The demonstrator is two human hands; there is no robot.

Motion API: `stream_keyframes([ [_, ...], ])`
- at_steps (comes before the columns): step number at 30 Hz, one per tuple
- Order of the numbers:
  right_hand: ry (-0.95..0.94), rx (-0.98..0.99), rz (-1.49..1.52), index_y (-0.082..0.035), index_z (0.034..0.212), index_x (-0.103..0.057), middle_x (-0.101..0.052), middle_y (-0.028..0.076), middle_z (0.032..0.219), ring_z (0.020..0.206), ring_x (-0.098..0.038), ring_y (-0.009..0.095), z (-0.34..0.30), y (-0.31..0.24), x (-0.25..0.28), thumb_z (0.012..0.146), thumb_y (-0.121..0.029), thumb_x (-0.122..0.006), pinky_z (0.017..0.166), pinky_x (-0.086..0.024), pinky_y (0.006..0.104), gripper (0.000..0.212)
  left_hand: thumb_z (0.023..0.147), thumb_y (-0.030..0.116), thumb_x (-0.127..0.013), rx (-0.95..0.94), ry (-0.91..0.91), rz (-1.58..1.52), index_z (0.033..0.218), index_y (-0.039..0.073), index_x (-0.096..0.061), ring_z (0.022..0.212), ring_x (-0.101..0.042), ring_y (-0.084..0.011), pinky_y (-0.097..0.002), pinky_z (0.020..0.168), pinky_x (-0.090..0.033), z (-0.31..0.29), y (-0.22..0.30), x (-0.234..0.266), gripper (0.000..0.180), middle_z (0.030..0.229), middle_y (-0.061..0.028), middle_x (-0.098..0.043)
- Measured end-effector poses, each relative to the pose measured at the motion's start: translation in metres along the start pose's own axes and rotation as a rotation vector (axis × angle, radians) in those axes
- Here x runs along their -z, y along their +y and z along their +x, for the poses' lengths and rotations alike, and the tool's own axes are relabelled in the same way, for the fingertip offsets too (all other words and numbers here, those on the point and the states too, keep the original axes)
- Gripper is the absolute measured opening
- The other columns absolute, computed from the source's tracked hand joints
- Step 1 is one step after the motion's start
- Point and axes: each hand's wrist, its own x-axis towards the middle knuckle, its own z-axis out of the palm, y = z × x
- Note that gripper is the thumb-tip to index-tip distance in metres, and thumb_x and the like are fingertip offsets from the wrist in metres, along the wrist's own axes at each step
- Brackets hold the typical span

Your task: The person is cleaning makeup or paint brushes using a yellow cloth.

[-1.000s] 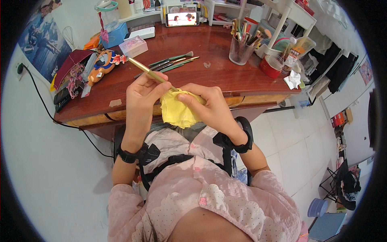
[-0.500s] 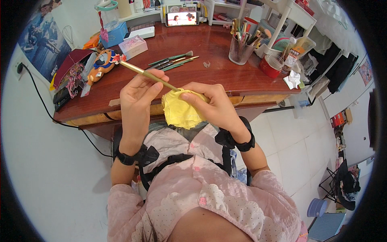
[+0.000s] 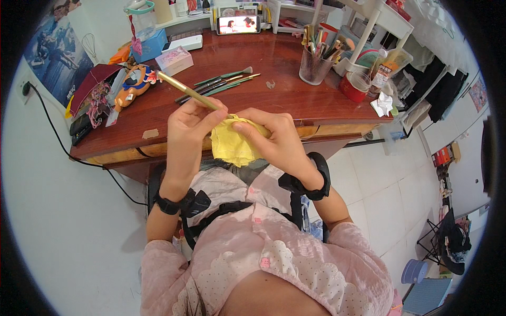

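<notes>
Furthest left of the fingers, on the table (image 3: 284, 58), lies a maroon fabric item (image 3: 95, 87), with an orange-and-blue cartoon figure (image 3: 126, 98) just beside it, nearer the left fingers. Beyond the figure, farther from the fingers, sits a blue box (image 3: 150, 46). A torn brown scrap (image 3: 150, 134) lies just left of the left hand, near the table's front edge, and a pink-and-white box (image 3: 175, 61) stands past the fingertips. The left hand (image 3: 184, 129) has thumb and fingers closed on a slim gold-coloured handle (image 3: 182, 87), which slants up and left out of the grip. Past those fingers lie loose makeup brushes (image 3: 234, 83), some green-handled. The handle's lower end runs into a crumpled yellow cloth (image 3: 232, 147), hanging between the two hands; what it covers is hidden. Far beyond the fingers, a phone (image 3: 238, 25) leans upright, its screen lit. The right hand (image 3: 279, 139) pinches the cloth around that end, thumb on top. Right of its fingers, farther back, come a clear cup of brushes (image 3: 313, 72), a red tub (image 3: 352, 89) and a crumpled white tissue (image 3: 386, 101).
</notes>
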Motion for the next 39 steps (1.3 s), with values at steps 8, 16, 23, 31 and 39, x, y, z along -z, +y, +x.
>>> stream_keyframes([
  [8,-0.013,-0.040,0.092,0.001,0.092,-0.063,-0.062,0.015,0.069,0.059,-0.062,0.016,0.001,0.001,0.005,0.086,-0.019,-0.058,0.055,-0.046,0.0279,0.021,0.086,0.002,-0.054,-0.055,-0.022,-0.019,0.097,0.000,-0.058,0.084,-0.058,-0.0121,-0.0232,0.078,-0.045,-0.001,0.009,0.000,0.011,0.092,-0.0067,-0.061],
  [16,-0.002,-0.047,0.037,0.000,0.091,-0.063,-0.061,0.016,0.068,0.059,-0.063,0.023,0.000,0.002,0.002,0.085,-0.020,-0.059,0.054,-0.046,0.0292,0.021,0.088,-0.001,-0.047,-0.053,-0.067,-0.082,0.101,0.001,-0.048,0.091,-0.051,-0.0134,-0.0248,0.082,-0.043,-0.001,0.006,-0.004,0.013,0.097,-0.0074,-0.051],
  [23,0.038,0.014,-0.049,0.000,0.089,-0.062,-0.060,0.019,0.069,0.064,-0.062,0.033,-0.001,-0.002,-0.001,0.084,-0.020,-0.059,0.054,-0.046,0.0310,0.021,0.084,-0.003,-0.055,-0.088,-0.014,-0.084,0.096,0.001,-0.052,0.085,-0.057,-0.0145,-0.0251,0.078,-0.046,0.001,-0.001,0.002,0.013,0.090,-0.0076,-0.058],
  [31,0.008,-0.052,0.081,0.001,0.088,-0.064,-0.063,0.013,0.069,0.061,-0.062,0.016,0.001,0.004,0.007,0.085,-0.020,-0.059,0.055,-0.046,0.0276,0.022,0.084,-0.006,-0.051,-0.133,-0.006,-0.014,0.096,0.000,-0.052,0.089,-0.061,-0.0194,-0.0284,0.081,-0.050,-0.001,0.003,0.000,0.013,0.093,-0.0124,-0.060],
  [39,-0.038,-0.116,0.208,0.002,0.088,-0.064,-0.064,0.012,0.070,0.061,-0.062,0.013,0.001,0.006,0.006,0.085,-0.021,-0.059,0.056,-0.046,0.0267,0.023,0.085,-0.007,-0.050,-0.138,-0.024,-0.016,0.096,-0.001,-0.051,0.089,-0.060,-0.0193,-0.0289,0.082,-0.050,-0.004,0.007,-0.001,0.013,0.092,-0.0111,-0.058],
])
